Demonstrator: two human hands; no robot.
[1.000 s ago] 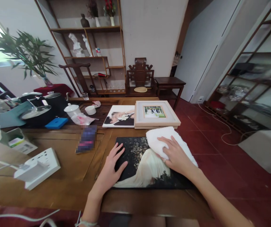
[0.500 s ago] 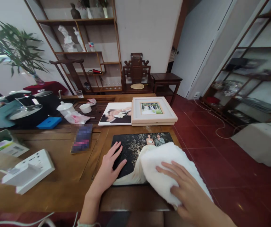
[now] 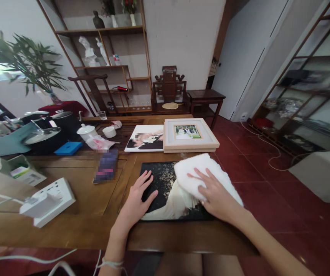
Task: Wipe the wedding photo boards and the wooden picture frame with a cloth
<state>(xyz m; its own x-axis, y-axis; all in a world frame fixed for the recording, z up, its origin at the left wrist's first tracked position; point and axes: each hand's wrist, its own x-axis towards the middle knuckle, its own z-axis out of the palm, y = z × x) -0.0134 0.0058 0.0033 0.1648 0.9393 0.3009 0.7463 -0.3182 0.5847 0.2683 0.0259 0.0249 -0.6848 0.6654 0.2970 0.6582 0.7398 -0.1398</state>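
Observation:
A dark photo print of a trailing cream dress lies flat near the table's front edge. My left hand rests on its left side with fingers spread. A thick white towel covers the print's upper right part and hangs past its right edge. On top of this cloth, my right hand holds it against the print, fingers apart and slightly bent. The figures in the picture are hidden beneath the towel.
Behind the print sit a white-bordered photo panel and stacked pale wooden frames. To the left are a white power strip, a tissue box, a blue box and a lidded pan. Red floor tiles lie beyond the table's right edge.
My right hand has pushed the towel away from me, up over the figures in the print. The lower right of the print is now uncovered. My left hand stays on the left side.

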